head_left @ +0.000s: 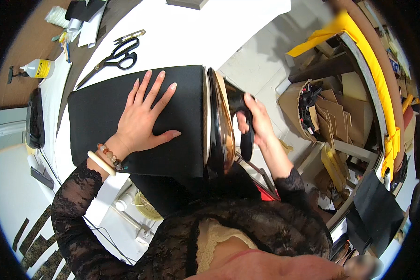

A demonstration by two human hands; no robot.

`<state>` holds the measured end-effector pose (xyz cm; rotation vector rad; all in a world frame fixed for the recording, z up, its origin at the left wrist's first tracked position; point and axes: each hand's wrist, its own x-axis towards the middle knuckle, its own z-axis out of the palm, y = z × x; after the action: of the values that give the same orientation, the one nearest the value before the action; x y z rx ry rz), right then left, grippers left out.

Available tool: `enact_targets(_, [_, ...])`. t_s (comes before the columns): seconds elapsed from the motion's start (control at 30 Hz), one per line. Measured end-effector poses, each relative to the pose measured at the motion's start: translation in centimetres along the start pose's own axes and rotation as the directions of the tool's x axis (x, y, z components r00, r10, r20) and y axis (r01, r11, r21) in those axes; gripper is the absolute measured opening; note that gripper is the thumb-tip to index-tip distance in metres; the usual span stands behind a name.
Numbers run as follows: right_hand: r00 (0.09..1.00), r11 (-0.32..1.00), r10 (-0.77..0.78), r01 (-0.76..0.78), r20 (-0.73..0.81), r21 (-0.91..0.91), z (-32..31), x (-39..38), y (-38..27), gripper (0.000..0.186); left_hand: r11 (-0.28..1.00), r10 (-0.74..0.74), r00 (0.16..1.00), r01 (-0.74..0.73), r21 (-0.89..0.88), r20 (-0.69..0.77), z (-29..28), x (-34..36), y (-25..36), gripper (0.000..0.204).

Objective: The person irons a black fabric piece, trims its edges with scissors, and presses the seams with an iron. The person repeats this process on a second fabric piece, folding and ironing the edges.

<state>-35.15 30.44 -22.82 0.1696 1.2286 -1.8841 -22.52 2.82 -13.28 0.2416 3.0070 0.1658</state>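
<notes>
A large black fabric-covered panel point(98, 126) lies at the near edge of the white tabletop point(196, 32). My left hand point(142, 112) rests flat on it with the fingers spread. Wrapped round a black handle, my right hand point(259, 121) holds what looks like a clothes iron point(219, 126). The iron stands on its side, its shiny face turned toward the panel's right edge. A pale layer shows along that edge; whether the iron touches it I cannot tell. Beyond the panel lie black-handled scissors point(121, 58) and small thread snips point(129, 36).
On the left are a glue bottle point(39, 68) with a yellow label and a long black case point(35, 119). To the right, past the tiled floor, stand a carton point(296, 107) of black pieces, cardboard sheets point(333, 112) and a rack edged with yellow cloth point(359, 56).
</notes>
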Motion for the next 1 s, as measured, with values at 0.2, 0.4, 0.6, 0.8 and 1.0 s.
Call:
enact_targets(0.2, [0.999, 1.0, 0.002, -0.002, -0.033, -0.002, 0.9, -1.8, 0.3, 0.037, 0.999, 0.035, 0.999, -0.035, -0.022, 0.012, -0.4, 0.2, -0.4, 0.101])
enact_targets(0.4, [1.0, 0.999, -0.015, 0.015, -0.016, -0.034, 0.4, 1.0, -0.8, 0.035, 0.998, 0.069, 0.998, -0.069, -0.004, -0.004, -0.4, 0.2, -0.7, 0.102])
enact_targets(0.6, [0.999, 0.999, 0.026, -0.028, -0.032, -0.047, 0.8, 1.2, -1.4, 0.036, 0.998, 0.058, 0.998, -0.059, -0.028, -0.026, -0.5, 0.3, -0.8, 0.101])
enact_targets(0.8, [0.996, 0.998, 0.069, -0.068, -0.064, 0.019, 1.4, -2.2, 0.6, 0.034, 0.998, 0.057, 0.998, -0.057, 0.001, -0.03, 0.2, 0.0, -1.1, 0.101])
enact_targets(1.0, [0.998, 0.999, 0.037, -0.038, -0.056, -0.011, 1.0, -0.5, 0.2, 0.035, 0.999, 0.024, 0.997, -0.022, 0.025, -0.079, 0.8, 0.2, -1.6, 0.103])
